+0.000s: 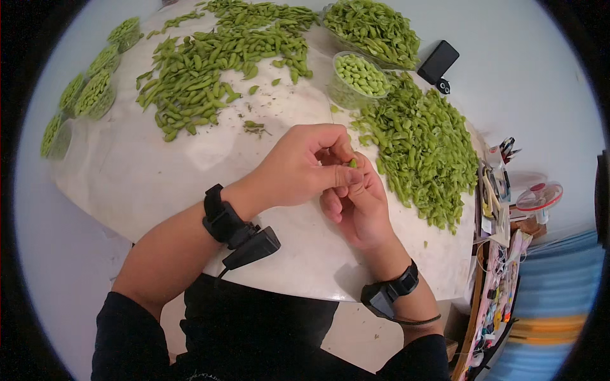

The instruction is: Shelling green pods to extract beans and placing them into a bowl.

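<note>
Both hands meet above the near middle of the white-covered table point(157, 190). My left hand point(305, 166) pinches a small green soybean pod point(353, 163) between thumb and index finger. Against the same pod press the fingertips of my right hand point(362, 205), palm turned up; the fingers hide most of the pod. Beyond my hands stands a clear plastic tub point(352, 95) of shelled green beans point(362, 74). Whole pods point(209, 71) lie spread at the far left, and a heap of opened green shells point(424, 147) lies to the right.
Several tubs of beans point(95, 95) line the left edge. A large clear container point(371, 31) heaped with green shells stands at the back, near a black phone point(438, 62). Dry plant scraps point(255, 127) lie mid-table. A small fan point(539, 197) and a cluttered shelf point(495, 209) are at right.
</note>
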`<state>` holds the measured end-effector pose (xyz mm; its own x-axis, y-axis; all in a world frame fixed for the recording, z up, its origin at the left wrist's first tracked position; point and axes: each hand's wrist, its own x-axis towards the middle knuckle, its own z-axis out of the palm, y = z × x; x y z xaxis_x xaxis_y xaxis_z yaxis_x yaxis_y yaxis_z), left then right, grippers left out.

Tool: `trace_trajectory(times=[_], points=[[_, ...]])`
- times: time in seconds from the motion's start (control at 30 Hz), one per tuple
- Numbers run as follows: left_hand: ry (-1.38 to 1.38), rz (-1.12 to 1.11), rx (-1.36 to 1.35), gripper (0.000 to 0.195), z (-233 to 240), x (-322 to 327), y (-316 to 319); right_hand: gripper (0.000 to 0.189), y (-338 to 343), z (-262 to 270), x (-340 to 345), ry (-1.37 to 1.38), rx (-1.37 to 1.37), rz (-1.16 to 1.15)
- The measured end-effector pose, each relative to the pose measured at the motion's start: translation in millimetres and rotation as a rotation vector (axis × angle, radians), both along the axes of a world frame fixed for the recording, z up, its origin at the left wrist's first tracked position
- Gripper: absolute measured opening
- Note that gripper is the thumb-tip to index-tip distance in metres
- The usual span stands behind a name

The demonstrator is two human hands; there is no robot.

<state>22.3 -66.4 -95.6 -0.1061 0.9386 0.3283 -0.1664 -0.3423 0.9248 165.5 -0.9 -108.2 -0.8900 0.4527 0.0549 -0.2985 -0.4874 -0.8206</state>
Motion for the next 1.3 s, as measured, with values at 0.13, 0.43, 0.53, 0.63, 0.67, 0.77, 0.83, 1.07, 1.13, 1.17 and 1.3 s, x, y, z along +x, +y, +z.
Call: trace_trajectory(times=[0.13,0.43,0.53,0.63,0.67,0.77,0.83,1.07,1.13,1.17,1.3], points=[[-0.009,0.012,-0.024,0.019,-0.6,-1.9,-3.1,0.022,-7.0,0.5,-3.2,0.031,-0.024,-0.028],[-0.095,-0.139,-0.011,0.019,-6.7,-14.0,1.2,0.023,-9.2,-3.0,-3.7,0.02,0.036,-0.092],[-0.043,-0.186,-0.049,0.018,1.0,-15.0,0.0,0.036,-2.6,2.4,0.3,-0.001,0.014,-0.011],[0.178,-0.054,0.007,0.019,4.4,-15.2,-0.1,0.041,-0.6,3.4,2.4,-0.032,0.052,-0.031],[0.178,-0.057,0.003,0.019,4.2,-13.6,-0.2,0.042,0.0,1.7,2.9,-0.023,0.014,-0.031],[0.056,-0.042,-0.08,0.021,4.4,-6.7,1.0,0.042,2.7,-1.6,2.4,0.025,-0.033,-0.04],[0.013,-0.01,0.035,0.024,1.5,-4.0,2.4,0.04,2.4,-0.6,1.7,0.01,-0.026,-0.044],[0.129,-0.075,0.031,0.033,-0.1,-9.7,0.9,0.027,0.3,0.4,4.9,-0.01,-0.161,0.115],[0.098,-0.093,0.048,0.034,2.1,-8.2,0.7,0.026,0.4,3.5,5.1,0.004,-0.214,0.155],[0.1,-0.096,0.047,0.034,0.2,-8.0,1.1,0.025,0.4,4.7,5.0,0.015,-0.267,0.197],[0.069,-0.033,0.072,0.03,-5.0,-5.7,0.2,0.023,-7.9,4.9,-3.1,0.023,-0.288,0.105]])
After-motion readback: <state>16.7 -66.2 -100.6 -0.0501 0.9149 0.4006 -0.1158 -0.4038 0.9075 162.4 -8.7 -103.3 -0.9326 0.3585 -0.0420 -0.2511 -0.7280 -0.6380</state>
